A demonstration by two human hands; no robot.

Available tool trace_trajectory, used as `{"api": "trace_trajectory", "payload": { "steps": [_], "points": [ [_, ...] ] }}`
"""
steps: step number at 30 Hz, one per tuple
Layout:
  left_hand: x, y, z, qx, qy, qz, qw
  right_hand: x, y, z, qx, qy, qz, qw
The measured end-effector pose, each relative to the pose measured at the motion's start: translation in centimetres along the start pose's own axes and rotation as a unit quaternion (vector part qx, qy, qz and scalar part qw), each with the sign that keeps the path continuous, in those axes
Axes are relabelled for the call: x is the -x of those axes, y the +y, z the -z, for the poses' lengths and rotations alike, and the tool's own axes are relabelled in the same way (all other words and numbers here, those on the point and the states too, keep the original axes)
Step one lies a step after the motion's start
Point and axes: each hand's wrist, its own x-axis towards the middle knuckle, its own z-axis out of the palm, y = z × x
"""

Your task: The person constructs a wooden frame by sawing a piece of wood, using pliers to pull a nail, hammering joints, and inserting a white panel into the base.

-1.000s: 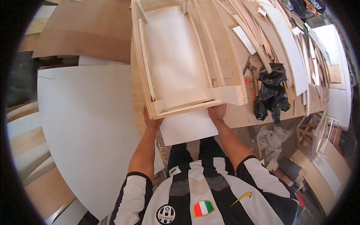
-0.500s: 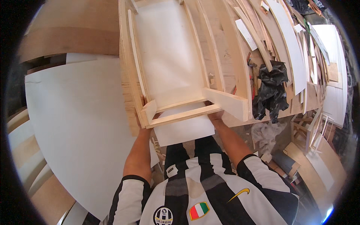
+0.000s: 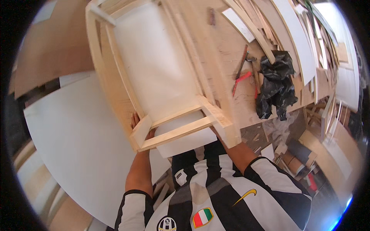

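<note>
A long, box-like wooden frame (image 3: pixel 178 133) of pale timber and plywood, with a white panel (image 3: pixel 154 57) inside it, stretches away from me at a slant. My left hand (image 3: pixel 135 121) grips its near left corner, its fingertips showing past the outer side. At the near right corner my right hand (image 3: pixel 217 134) holds the frame from below. Most of that hand, fingers included, is hidden behind the short end piece. Under the near rails a white sheet (image 3: pixel 189 142) shows, close to my waist.
A large white board (image 3: pixel 81 146) lies at the left. On the plywood bench (image 3: pixel 243 111) to the right are a hammer (image 3: pixel 252 67), a red-handled tool (image 3: pixel 241 81), crumpled black plastic (image 3: pixel 276 84) and several wood strips (image 3: pixel 254 32). Scraps and clear plastic (image 3: pixel 281 133) litter the floor.
The frame has swung left and its near end has come closer to me, both hands moving with it. More of the bench, hammer and red-handled tool now shows on the right.
</note>
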Motion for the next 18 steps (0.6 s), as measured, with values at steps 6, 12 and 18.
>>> {"api": "trace_trajectory", "payload": {
  "steps": [6,12,18],
  "points": [
    [1.1,-0.6,-1.6,0.026,0.01,0.037,0.999,-0.7,-0.3,0.8,-0.014,0.053,0.02,0.998],
    [2.2,-1.1,-2.0,0.029,0.008,0.056,0.998,-0.7,-0.4,1.2,-0.054,0.082,-0.003,0.995],
    [2.0,-1.0,-2.0,0.028,0.011,0.063,0.998,-0.7,-0.3,1.3,-0.065,0.055,-0.002,0.996]
  ]
}}
